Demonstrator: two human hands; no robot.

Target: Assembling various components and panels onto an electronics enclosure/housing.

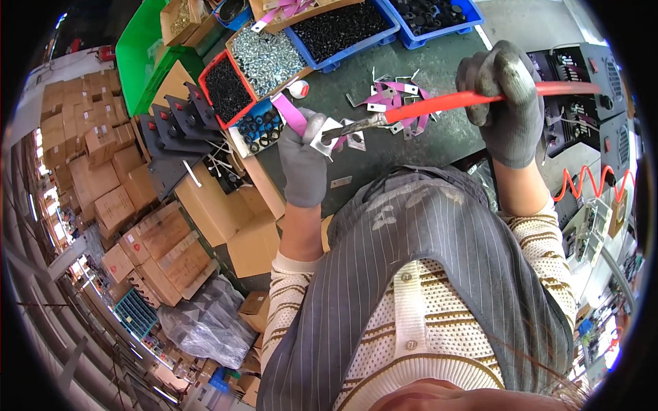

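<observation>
My gloved left hand point(303, 164) is closed around a small white metal plate point(325, 140) with a purple strap point(289, 114) rising beside it. In my right hand point(504, 103), also in a grey glove, is a long red-handled tool point(428, 107), held roughly level across the bench. Its dark metal head meets the plate at my left fingers; whether it grips the plate or only touches it I cannot tell. Several purple straps with white metal ends point(404, 103) lie in a loose pile behind the tool.
Along the bench's far side stand a red bin of black parts point(226, 89), a box of silvery fasteners point(266, 58) and blue bins point(340, 34) of black pieces. A flat metal strip point(340, 182) lies near my apron. Dark panels point(606, 79) are at right; cardboard boxes point(113, 205) are stacked left.
</observation>
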